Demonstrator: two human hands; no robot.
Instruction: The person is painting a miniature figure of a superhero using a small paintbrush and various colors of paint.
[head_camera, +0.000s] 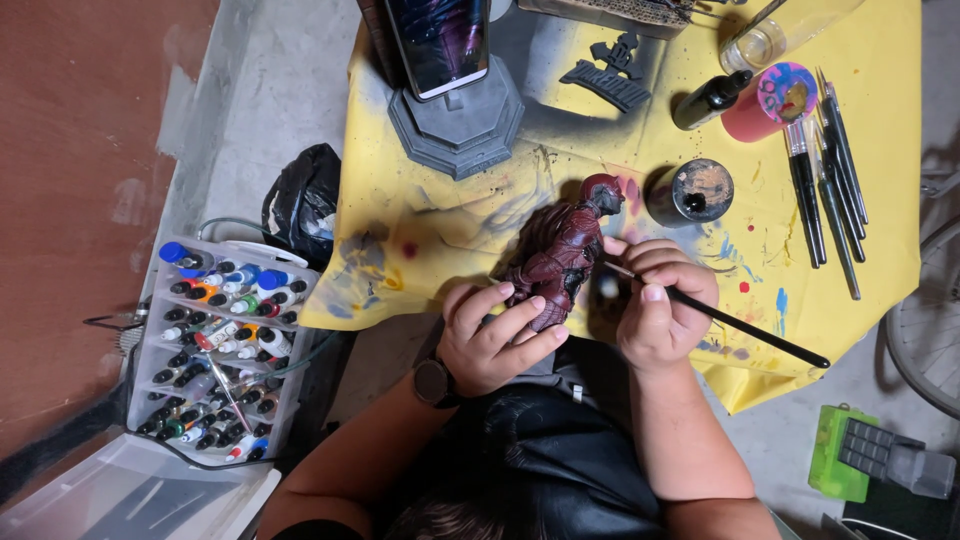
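My left hand (492, 338) grips the lower part of a dark red figurine (565, 248), holding it tilted over the near edge of a yellow, paint-stained table cover (420, 230). A dark watch sits on that wrist. My right hand (660, 305) holds a thin black paintbrush (745, 327); its tip touches the figurine's side and its handle points out to the right. The figurine's head points toward a small round paint pot (692, 190).
Several brushes (825, 180) lie at the right with a pink cup (772, 100), a dark dropper bottle (708, 100) and a glass jar (775, 35). A phone (440, 45) leans on a grey pedestal (458, 125). A rack of paint bottles (220, 350) stands left; a green device (865, 458) lies lower right.
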